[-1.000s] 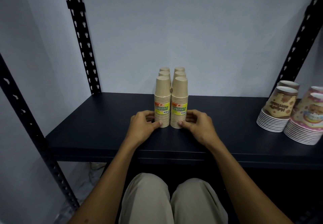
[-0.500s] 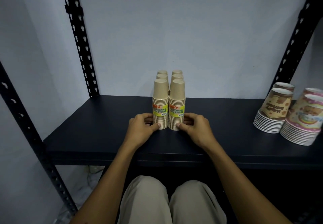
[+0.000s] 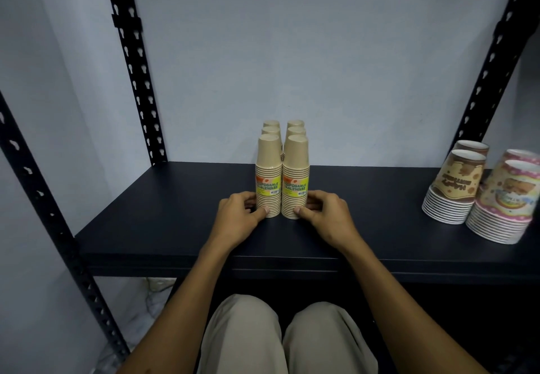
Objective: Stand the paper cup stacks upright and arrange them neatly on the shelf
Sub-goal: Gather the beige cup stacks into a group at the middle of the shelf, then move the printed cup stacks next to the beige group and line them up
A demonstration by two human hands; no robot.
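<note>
Hands (image 3: 285, 216) unmoved; rear cup stacks (image 3: 283, 128) mostly hidden.

- Both arms are bare, with no sleeves in view.
- The left hand (image 3: 238, 216) and right hand (image 3: 328, 218) wear no gloves.
- Light tan trousers (image 3: 286, 338), maybe cotton.

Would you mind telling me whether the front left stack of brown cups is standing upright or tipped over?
Upright: the front left stack stands rim-down on the shelf, vertical.
</note>
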